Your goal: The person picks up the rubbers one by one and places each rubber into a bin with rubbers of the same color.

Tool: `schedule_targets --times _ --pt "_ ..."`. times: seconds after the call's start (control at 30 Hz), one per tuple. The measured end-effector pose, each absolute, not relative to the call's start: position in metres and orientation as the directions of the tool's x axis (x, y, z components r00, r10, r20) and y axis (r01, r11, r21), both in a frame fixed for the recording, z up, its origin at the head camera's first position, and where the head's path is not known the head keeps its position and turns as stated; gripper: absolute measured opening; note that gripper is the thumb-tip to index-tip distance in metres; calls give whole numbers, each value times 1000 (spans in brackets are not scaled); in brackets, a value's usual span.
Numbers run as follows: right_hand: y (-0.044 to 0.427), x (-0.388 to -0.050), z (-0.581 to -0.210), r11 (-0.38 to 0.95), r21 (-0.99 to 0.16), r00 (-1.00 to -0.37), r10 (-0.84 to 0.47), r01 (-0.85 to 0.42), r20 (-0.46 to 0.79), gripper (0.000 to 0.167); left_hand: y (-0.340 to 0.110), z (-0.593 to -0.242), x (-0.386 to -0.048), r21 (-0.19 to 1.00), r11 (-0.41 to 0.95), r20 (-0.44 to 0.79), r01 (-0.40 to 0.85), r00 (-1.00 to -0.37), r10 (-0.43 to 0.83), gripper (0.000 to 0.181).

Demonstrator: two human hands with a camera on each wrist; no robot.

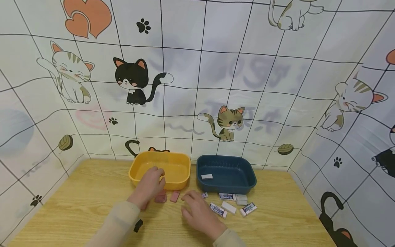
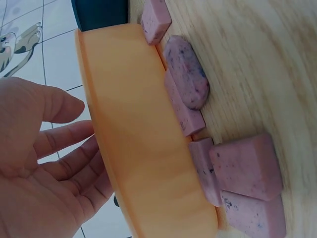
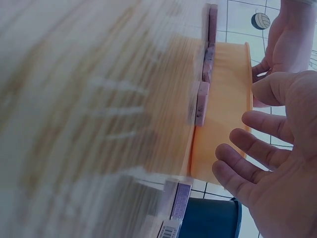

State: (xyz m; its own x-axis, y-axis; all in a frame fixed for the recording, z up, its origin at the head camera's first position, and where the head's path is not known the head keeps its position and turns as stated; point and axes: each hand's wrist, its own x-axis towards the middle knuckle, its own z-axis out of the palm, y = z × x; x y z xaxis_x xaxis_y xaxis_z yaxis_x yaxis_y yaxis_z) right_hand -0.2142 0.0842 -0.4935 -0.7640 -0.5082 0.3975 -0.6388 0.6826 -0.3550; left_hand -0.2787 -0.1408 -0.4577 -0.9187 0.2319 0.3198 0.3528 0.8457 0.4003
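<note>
My left hand [image 1: 148, 185] is over the front part of the yellow bin [image 1: 135, 167], its fingers loosely bent with nothing seen in them; in the left wrist view the fingertips are at the bin's rim. Pink speckled erasers [image 2: 247, 166] lie on the table along the bin's front wall, some side by side or stacked. To the right of them, my right hand [image 1: 200, 213] hovers above the table with fingers spread, holding nothing. In the right wrist view, its fingers [image 3: 262, 148] overlap the orange-looking bin wall.
A dark blue bin [image 1: 225, 188] stands right of the yellow one, with a white eraser [image 1: 207, 177] inside. Several white and blue-sleeved erasers [image 1: 218, 210] lie before it. A small black object [image 1: 138, 225] is near my left sleeve. A cat-print sheet hangs behind the table.
</note>
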Motion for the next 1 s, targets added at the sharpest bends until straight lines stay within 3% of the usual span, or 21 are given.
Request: schedule_targets --times 0.2,0.37,0.6,1.0 --pt "88 -214 -494 675 -356 -757 -508 -646 410 23 -142 -459 -269 340 848 421 407 -872 250 6" --pt "92 -216 -496 677 -356 -758 -502 -644 416 23 -145 -458 -261 315 834 485 453 -832 268 18" --pt "96 -216 -496 692 -362 -773 -482 -625 412 25 -143 -457 -249 342 833 451 436 -853 261 30" --pt "107 -217 -497 717 -403 -817 -436 -568 377 23 -130 -457 -227 283 825 473 489 -819 324 21"
